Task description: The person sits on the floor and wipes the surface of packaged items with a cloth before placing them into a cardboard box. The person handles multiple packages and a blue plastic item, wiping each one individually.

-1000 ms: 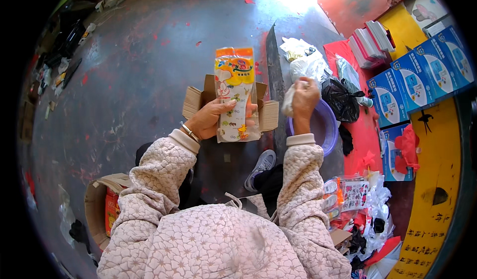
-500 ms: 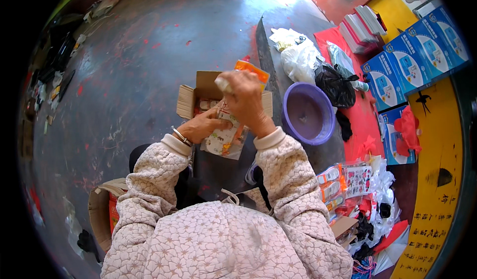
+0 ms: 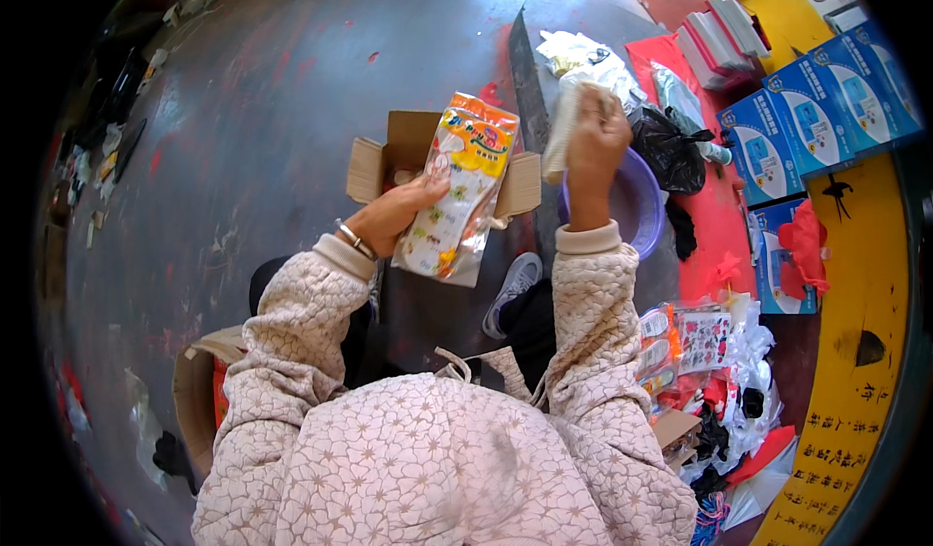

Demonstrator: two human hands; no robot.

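In my left hand (image 3: pixel 394 215) is a flat clear plastic packet (image 3: pixel 465 196) with an orange and yellow top and small printed pictures on white below. My fingers grip its left edge, and it tilts over the open cardboard box (image 3: pixel 413 136) in front of me. The box's contents are mostly hidden behind the packet. My right hand (image 3: pixel 600 147) is closed around a folded off-white cloth (image 3: pixel 561 138), held up to the right. Below that hand is a purple basin (image 3: pixel 649 225), partly covered by my wrist and the cloth.
White plastic bags (image 3: pixel 593 65) and a black bag (image 3: pixel 666 152) lie beyond the basin on a red sheet. Blue printed boxes (image 3: pixel 802 123) line the right side. Nearer right are packets and wrappers (image 3: pixel 700 342). Another open carton (image 3: pixel 199 390) stands by my left elbow.
My right hand has moved right, away from the packet, carrying the cloth to above the basin. My left hand still holds the packet, whose front now shows more fully.
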